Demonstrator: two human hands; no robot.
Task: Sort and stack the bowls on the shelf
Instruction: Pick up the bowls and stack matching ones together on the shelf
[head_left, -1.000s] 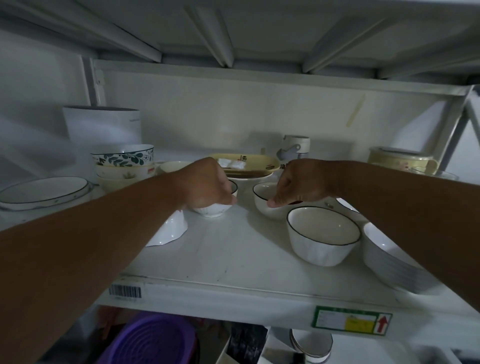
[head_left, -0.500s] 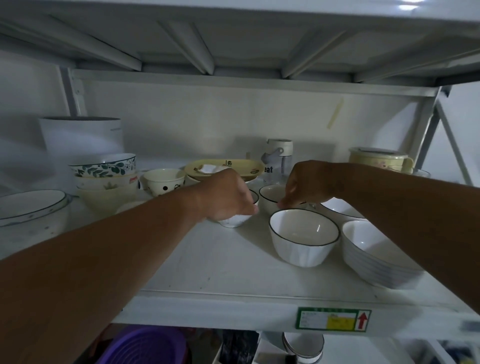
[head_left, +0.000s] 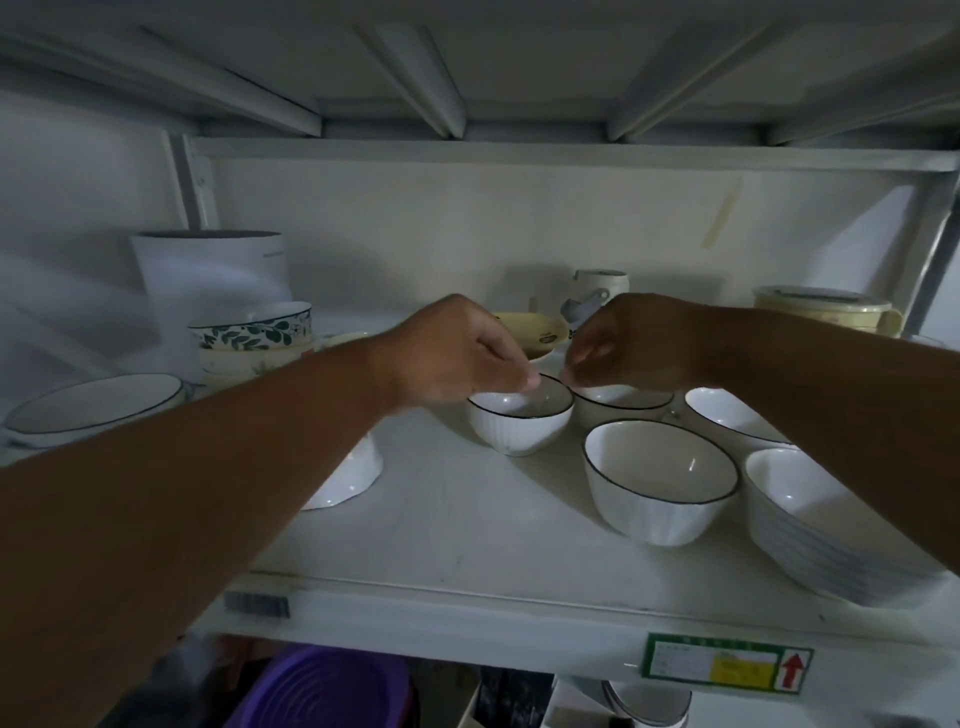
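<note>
Red arrow on shelf label (head_left: 727, 663)

1. A single head-worn view — it looks forward and slightly down into the white shelf (head_left: 467, 525) at close range.
2. Both forearms reach from the near edge; the underside of the upper shelf fills the top — no second view.

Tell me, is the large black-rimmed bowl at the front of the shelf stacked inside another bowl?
No, the large black-rimmed bowl stands alone, directly on the shelf, with nothing beneath it.
</note>
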